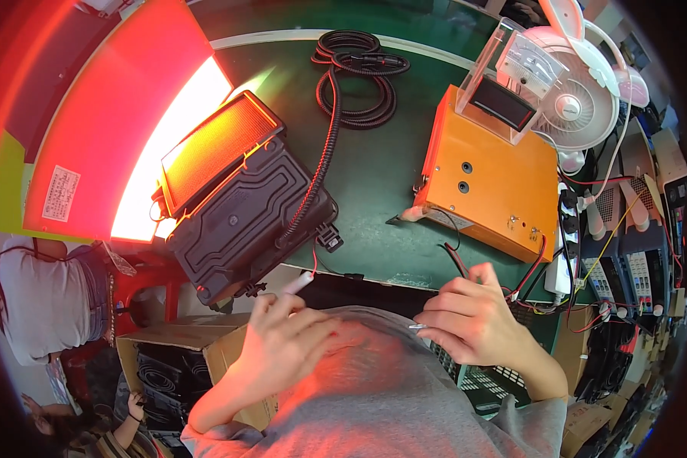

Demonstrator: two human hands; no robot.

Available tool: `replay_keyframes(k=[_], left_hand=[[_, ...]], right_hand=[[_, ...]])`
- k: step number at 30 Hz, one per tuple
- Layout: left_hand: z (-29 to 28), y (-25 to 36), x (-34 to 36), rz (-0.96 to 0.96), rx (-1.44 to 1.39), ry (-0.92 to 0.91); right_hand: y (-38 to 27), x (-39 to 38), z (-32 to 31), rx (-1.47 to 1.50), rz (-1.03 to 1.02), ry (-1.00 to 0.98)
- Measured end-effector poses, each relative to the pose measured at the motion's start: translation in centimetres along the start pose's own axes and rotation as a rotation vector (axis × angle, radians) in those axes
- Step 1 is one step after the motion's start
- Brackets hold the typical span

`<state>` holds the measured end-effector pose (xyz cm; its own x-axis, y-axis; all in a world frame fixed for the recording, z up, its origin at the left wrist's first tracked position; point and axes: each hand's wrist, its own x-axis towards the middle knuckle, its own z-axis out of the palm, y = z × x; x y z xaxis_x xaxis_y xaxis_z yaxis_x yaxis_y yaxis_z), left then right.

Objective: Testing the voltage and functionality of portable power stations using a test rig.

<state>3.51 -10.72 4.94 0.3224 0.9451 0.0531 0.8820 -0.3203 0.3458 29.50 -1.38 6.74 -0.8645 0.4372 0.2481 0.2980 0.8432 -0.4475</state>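
Observation:
My left hand (pixel 286 343) is closed, with its fingers curled. A short whitish tube-like piece (pixel 298 283) sticks out of them. A thin red wire (pixel 315 258) runs from the black case down to that piece. My right hand (pixel 469 320) is closed in a pinch on a small silvery piece (pixel 417 327), too small to name. Red and black leads (pixel 455 258) pass just above the right fingers; whether those fingers touch them I cannot tell. On the left the black ribbed case (pixel 244 217) carries a lamp panel (pixel 221 153) glowing red-orange.
A coiled black corrugated cable (pixel 393 99) lies on the green table (pixel 282 69). At right stands an orange box (pixel 496 175) with a meter (pixel 527 65) on top, beside a white fan (pixel 569 107). A red-lit board (pixel 114 122) rises behind the lamp. Other people are at lower left.

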Motion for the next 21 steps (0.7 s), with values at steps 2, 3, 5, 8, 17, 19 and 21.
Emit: replay_keyframes(k=[2,3,5,8,17,19,21], left_hand=[[-2.4,1.4,0.9,0.141,-0.112,0.096],[-3.5,0.9,1.2,0.171,-0.126,0.065],[-4.7,-0.4,0.2,0.092,-0.026,0.301],[-5.4,-2.6,1.7,-0.217,0.208,0.566],[-8.5,-4.4,4.5,-0.29,0.054,0.331],[-9.7,-4.6,4.8,-0.278,-0.086,0.412],[-10.3,-5.4,5.6,-0.323,-0.549,0.569]], right_hand=[[-0.7,1.3,-1.5,-0.017,0.028,-0.093],[-0.6,2.4,-2.2,-0.038,0.058,-0.173],[-0.1,5.3,-3.6,-0.06,-0.002,0.003],[3.7,11.2,-3.7,-0.245,-0.048,0.274],[19.0,25.4,-0.2,-0.464,0.34,-0.036],[19.5,25.8,0.1,-0.485,0.324,-0.074],[18.2,25.0,-0.5,-0.283,0.363,0.092]])
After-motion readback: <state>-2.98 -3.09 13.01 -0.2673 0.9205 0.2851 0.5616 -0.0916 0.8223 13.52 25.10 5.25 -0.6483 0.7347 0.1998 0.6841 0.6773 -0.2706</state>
